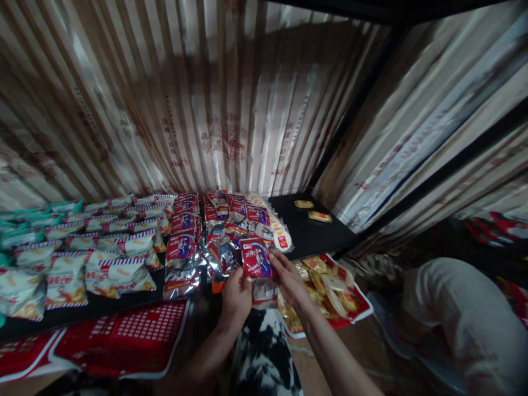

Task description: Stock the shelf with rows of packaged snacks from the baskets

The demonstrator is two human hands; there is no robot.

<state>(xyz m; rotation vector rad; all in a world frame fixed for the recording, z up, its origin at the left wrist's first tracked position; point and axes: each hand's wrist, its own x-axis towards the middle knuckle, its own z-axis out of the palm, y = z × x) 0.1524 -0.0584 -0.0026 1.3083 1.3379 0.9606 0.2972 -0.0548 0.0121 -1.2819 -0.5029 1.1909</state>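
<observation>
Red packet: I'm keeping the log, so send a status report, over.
Left hand and right hand both holding red packet. Printed side toward camera. Nothing seen blocking it; red basket partly hidden behind right forearm.

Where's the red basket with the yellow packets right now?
In the head view, the red basket is right of centre, below the black shelf, partly behind the right hand and forearm, left of another person's pale trouser leg.

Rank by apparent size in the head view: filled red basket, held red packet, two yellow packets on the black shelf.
1. Filled red basket
2. Held red packet
3. Two yellow packets, unranked: they look similar, and one lies nearer.
</observation>
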